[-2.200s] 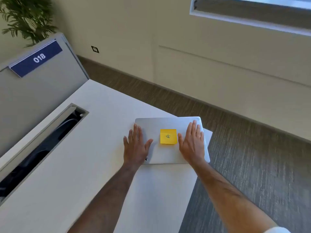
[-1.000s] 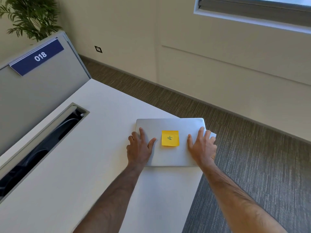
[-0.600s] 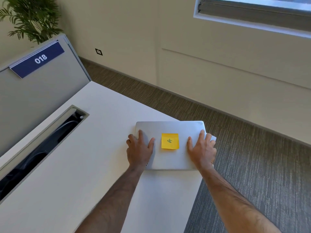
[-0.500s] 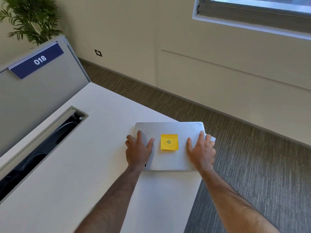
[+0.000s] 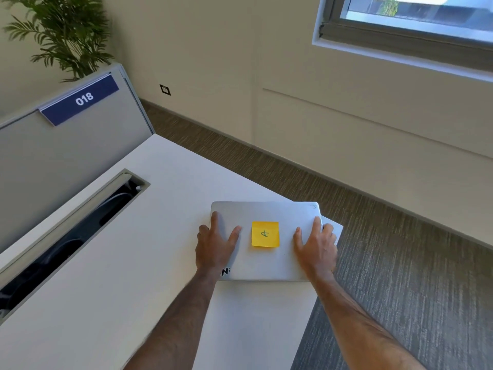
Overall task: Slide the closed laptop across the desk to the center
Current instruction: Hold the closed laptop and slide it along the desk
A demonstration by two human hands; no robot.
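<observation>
- Silver and closed, the laptop (image 5: 266, 236) lies flat at the right end of the white counter (image 5: 133, 263), its far right corner just past the counter's edge over the carpet (image 5: 400, 263).
- Left hand (image 5: 214, 249) rests palm-down on the lid's left side, fingers spread and loosely curled over the left edge, thumb pointing toward the yellow sticky note (image 5: 265, 234); it presses on the lid rather than closing round it.
- Right hand (image 5: 316, 249) lies flat on the lid's right side, fingers splayed, the outer ones wrapping over the right edge.
- The note sits between the two hands, touching neither, with a green scribble I cannot read.
- A dark sticker near the lid's near-left corner is partly hidden under the left wrist.
- A long cable slot (image 5: 72, 236) opens in the counter to the left, well apart from the laptop; its contents are dark and unclear.
- A grey partition (image 5: 66, 156) behind carries a blue "018" sign (image 5: 81, 98).
</observation>
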